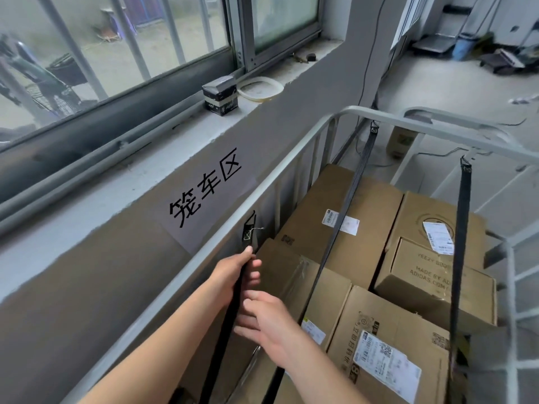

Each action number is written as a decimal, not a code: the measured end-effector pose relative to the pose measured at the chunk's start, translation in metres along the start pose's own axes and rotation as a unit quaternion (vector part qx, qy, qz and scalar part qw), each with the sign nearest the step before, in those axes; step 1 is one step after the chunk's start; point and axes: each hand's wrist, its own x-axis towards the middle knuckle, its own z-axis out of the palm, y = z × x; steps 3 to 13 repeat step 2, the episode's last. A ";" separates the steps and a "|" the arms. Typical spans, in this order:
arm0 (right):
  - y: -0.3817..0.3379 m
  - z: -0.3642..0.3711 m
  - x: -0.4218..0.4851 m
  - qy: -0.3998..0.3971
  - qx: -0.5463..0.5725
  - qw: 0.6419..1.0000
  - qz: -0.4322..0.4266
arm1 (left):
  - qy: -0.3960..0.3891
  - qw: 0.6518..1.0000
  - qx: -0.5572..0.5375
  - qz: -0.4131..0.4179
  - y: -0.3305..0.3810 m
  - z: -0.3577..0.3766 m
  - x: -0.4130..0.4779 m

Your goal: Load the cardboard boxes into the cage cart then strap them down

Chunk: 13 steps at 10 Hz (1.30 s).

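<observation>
Two hands meet on a black strap (248, 236) hanging from the cart (189, 271) rail: the right hand (269, 323) touches it low, its grip unclear; the left hand (233, 271) fingers curl around it higher. Beyond, boxes (367, 205) sit inside under two more straps (462, 228).

We read 笼车区 in black on the grey wall (163, 182), centre-left of the frame. At the right, a cardboard box (431, 278) shows YEEZY BOO…, MADE BY AD…, ADIDAS.COM. We cannot read the shipping labels (388, 360).
</observation>
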 end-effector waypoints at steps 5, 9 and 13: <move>-0.015 -0.014 -0.082 -0.003 0.004 1.000 -0.013 | 0.061 0.955 0.285 0.058 -0.005 -0.021 -0.084; -0.015 -0.014 -0.082 -0.003 0.004 1.000 -0.013 | 0.061 0.955 0.285 0.058 -0.005 -0.021 -0.084; -0.015 -0.014 -0.082 -0.003 0.004 1.000 -0.013 | 0.061 0.955 0.285 0.058 -0.005 -0.021 -0.084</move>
